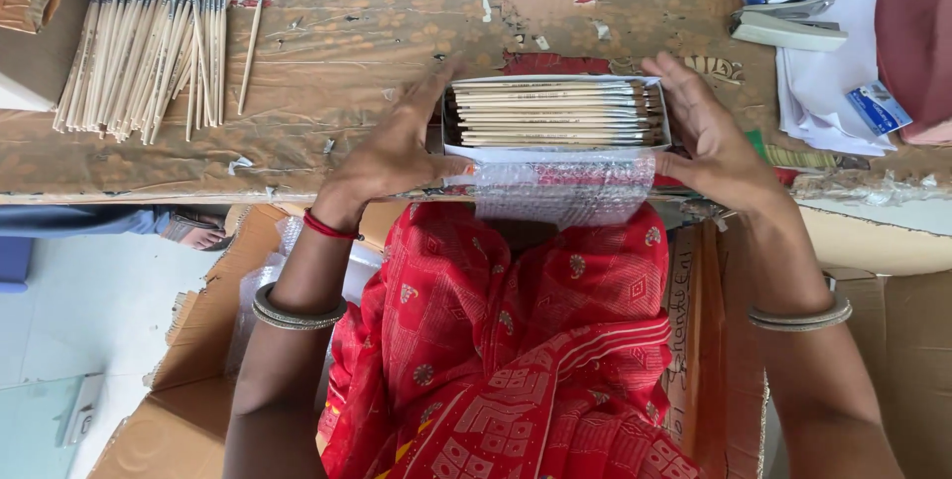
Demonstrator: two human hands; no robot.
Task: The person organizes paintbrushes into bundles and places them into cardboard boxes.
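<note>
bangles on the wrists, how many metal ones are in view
2. One metal bangle is on the left forearm, below a red thread; the other bangle is on the right forearm. More may be hidden out of frame.
</note>
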